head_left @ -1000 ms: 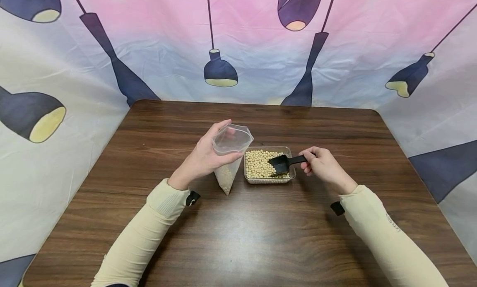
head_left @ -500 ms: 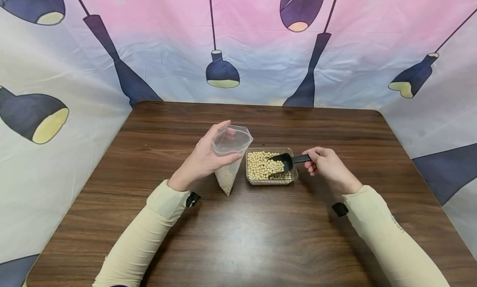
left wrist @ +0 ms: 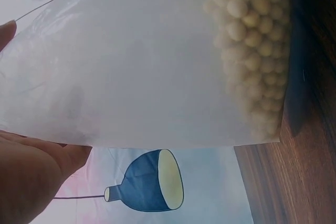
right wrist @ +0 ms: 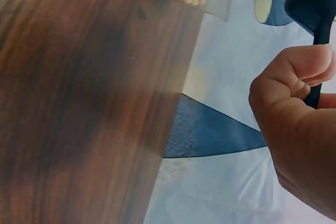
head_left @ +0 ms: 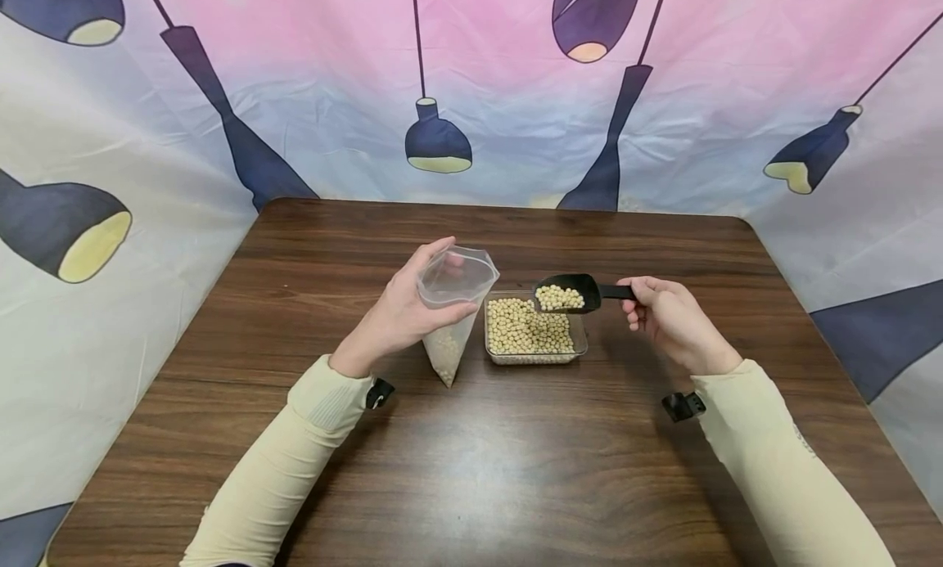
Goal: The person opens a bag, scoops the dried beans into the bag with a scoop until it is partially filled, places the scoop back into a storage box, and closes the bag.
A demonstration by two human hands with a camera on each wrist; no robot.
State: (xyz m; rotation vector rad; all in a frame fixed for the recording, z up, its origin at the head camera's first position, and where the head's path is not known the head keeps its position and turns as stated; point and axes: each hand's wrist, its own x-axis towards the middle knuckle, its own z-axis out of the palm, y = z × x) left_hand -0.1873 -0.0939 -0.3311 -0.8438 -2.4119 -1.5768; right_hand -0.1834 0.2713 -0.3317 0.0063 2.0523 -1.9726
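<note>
In the head view my left hand (head_left: 401, 309) grips a clear plastic bag (head_left: 458, 281) near its top, thumb in front and fingers behind, its mouth spread wide. Pale round beans (left wrist: 257, 51) lie in the bag's lower part, seen through its wall in the left wrist view. My right hand (head_left: 674, 321) holds a black scoop (head_left: 589, 289) by its handle, fingers curled round it. Beans (head_left: 557, 298) fill the front of the scoop, which is raised over the back of a clear rectangular container (head_left: 580, 338). More beans (head_left: 523, 328) lie in that container, just right of the bag.
A dark wooden table (head_left: 471, 469) bears the container and spans the view. Behind it hangs a cloth (head_left: 331, 76) printed with lamps. Black wrist cameras, such as one (head_left: 681, 406) below the right wrist, sit at both sleeves.
My right hand has drawn the scoop out of the beans and lifted it, now loaded, moving up and slightly right. The left hand and bag have stayed nearly still.
</note>
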